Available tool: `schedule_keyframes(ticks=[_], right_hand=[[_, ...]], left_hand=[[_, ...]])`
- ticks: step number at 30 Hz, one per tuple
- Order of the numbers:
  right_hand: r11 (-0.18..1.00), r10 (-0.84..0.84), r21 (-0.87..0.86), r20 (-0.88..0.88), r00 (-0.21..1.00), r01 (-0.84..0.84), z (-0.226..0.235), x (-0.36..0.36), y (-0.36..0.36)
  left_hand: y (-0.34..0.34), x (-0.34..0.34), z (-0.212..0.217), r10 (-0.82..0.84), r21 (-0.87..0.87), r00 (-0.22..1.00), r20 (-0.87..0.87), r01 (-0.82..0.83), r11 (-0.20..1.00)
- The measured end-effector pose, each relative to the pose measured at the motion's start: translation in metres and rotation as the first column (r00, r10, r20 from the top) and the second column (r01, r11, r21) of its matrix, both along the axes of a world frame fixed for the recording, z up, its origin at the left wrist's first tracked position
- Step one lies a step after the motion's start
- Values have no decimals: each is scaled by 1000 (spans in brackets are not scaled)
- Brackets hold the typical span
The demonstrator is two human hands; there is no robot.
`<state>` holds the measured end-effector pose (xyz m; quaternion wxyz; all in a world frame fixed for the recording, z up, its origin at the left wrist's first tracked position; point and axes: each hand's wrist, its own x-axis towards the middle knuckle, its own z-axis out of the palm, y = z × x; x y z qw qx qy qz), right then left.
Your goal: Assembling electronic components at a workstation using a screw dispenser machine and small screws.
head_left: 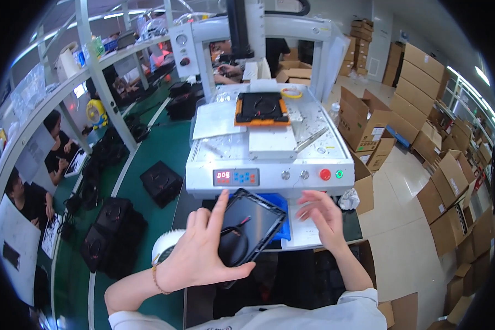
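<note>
My left hand [199,250] holds a tilted black rectangular plastic housing [269,234] by its left side. Its index finger stretches along the upper edge, and the thumb lies by the lower edge. Inside the housing sit a round black part [234,246] and a thin wire with a reddish tip. To the right, apart from the housing, my right hand [321,215] is open with its fingers loosely bent. Beyond both hands stands a white benchtop machine [203,184]. On its bed, a similar black housing [261,105] lies in an orange-edged fixture [263,122].
Tweezers [312,138] lie on the machine bed, near a white cloth [217,121]. A blue tray [280,203] is behind the held housing. Stacked black housings [113,234] stand on the green bench [124,289]. Cardboard boxes [363,118] crowd the right side. Other people sit at the left.
</note>
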<state>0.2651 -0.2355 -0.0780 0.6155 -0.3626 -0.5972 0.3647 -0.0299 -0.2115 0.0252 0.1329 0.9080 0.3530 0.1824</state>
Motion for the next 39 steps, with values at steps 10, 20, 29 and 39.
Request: schedule_keyframes(ticks=[10,20,29,39], right_hand=[[751,225,-317,-701,677,-579,-6,-40,-12],[829,348,-346,-296,889,-440,3,-37,-20],[942,171,64,753,636,-329,42,-42,-7],[855,484,-98,507,713,-510,57,-53,1]], left_hand=[[1,-8,-22,150,-668,932,331,119,735],[-44,16,-102,734,-176,492,469,866,-468],[-48,26,-114,698,-301,571,433,821,-485],[-53,22,-134,737,-183,458,498,886,-427]])
